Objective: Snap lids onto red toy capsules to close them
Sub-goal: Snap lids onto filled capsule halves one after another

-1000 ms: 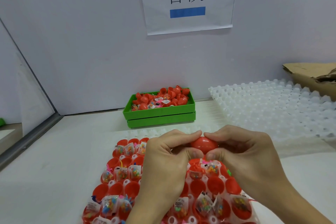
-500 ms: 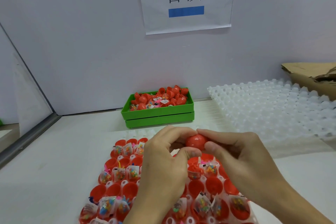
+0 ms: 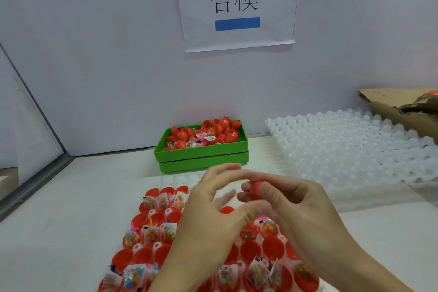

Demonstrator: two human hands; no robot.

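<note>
A closed red capsule [image 3: 257,188] sits in the curled fingers of my right hand [image 3: 303,208], above the far part of the tray. My left hand [image 3: 208,220] is just left of it, blurred, with index finger and thumb spread apart and holding nothing. Below both hands lies a white tray [image 3: 166,180] filled with open red capsule halves [image 3: 163,253]. Many of the halves hold small toy packets [image 3: 161,202]. My hands hide the middle of the tray.
A green crate [image 3: 203,156] heaped with red capsule parts stands at the back against the wall. Stacked empty white trays [image 3: 355,149] lie at the right, with a torn cardboard box [image 3: 398,106] behind them. A paper sign [image 3: 237,5] hangs on the wall.
Both hands pressed the capsule together before. Now my left hand has let go and opened, while my right hand keeps the capsule and has drawn it slightly right.
</note>
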